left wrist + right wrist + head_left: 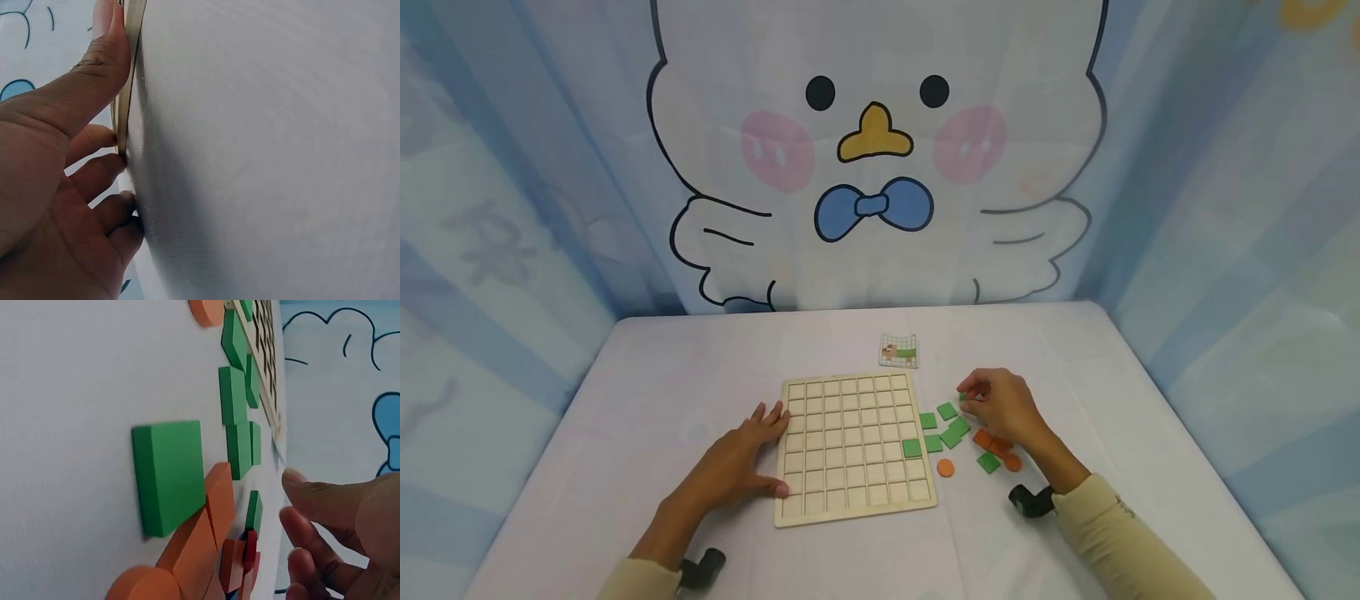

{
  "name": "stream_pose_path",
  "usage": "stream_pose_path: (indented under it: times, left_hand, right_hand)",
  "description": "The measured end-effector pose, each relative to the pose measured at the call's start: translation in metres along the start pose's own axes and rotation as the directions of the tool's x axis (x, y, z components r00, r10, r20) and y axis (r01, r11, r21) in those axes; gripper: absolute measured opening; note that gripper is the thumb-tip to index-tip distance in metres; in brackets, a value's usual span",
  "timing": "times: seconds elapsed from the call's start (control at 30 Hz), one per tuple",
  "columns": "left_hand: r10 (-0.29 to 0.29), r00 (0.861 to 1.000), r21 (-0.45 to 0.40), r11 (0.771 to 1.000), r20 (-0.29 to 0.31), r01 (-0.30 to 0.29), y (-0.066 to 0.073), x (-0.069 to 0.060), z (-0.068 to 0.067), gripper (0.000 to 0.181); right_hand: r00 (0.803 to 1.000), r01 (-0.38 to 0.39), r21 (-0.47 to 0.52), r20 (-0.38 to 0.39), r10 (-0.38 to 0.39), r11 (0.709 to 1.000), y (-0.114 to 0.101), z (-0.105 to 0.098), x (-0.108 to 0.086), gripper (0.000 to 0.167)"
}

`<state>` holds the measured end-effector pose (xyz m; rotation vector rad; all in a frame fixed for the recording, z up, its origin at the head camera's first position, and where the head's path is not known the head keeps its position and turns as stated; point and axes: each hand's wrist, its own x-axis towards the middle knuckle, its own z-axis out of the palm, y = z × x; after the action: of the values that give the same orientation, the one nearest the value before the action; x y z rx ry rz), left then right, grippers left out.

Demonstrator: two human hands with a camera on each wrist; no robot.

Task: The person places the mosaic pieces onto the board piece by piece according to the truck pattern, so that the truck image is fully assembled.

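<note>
A wooden grid board (856, 517) lies on the table with one green tile (912, 448) in a cell near its right side. My left hand (741, 458) touches the board's left edge, fingers spread and thumb lower down; the left wrist view shows the thumb (103, 62) against the board's side (130, 81). My right hand (1002, 406), fingers bent and parted, is over the loose pieces right of the board, its fingertips close to a green tile (962, 397). In the right wrist view a gap separates this hand (350, 531) from the nearest green tile (254, 511).
Loose green tiles (955, 432) lie beside the board's right edge, with orange squares (983, 439) and orange round pieces (945, 468) near them. Red pieces (250, 548) show in the right wrist view. A small picture card (898, 351) lies behind the board. Printed curtains surround the table.
</note>
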<state>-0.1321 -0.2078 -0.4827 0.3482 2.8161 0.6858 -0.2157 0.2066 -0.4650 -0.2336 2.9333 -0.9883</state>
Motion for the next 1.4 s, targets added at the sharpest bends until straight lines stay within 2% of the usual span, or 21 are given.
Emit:
stream_pose_path:
  times: [0.27,0.47,0.67,0.9,1.17,1.4]
  left_hand:
    - [0.003,1.0,0.001,1.0,-0.009,-0.003,-0.001,0.0,0.001,0.123]
    - [-0.002,1.0,-0.005,1.0,-0.01,0.002,-0.001,0.0,0.002,0.122]
    - [-0.01,1.0,-0.003,1.0,-0.01,0.01,0.0,-0.001,0.002,0.122]
    - [-0.018,1.0,0.003,1.0,-0.01,0.018,0.0,-0.001,0.003,0.123]
    - [-0.011,1.0,0.003,1.0,-0.014,0.011,0.0,-0.001,0.003,0.121]
    - [0.001,1.0,0.004,1.0,-0.022,0.0,0.001,-0.001,0.001,0.12]
  right_hand:
    - [0.999,-0.022,-0.075,-0.048,0.018,0.997,0.013,-0.002,0.01,0.017]
    - [0.999,-0.045,-0.124,-0.031,0.042,0.991,0.015,-0.001,0.013,0.019]
    - [1.0,-0.01,-0.146,-0.007,0.009,0.989,0.014,0.0,0.014,0.013]
    - [1.0,-0.003,-0.071,0.02,0.005,0.997,0.012,0.005,0.016,0.014]
    - [0.999,0.034,-0.012,-0.022,-0.034,0.999,-0.001,0.011,0.011,0.013]
    - [0.998,0.045,0.054,0.03,-0.047,0.998,-0.021,0.018,0.003,0.015]
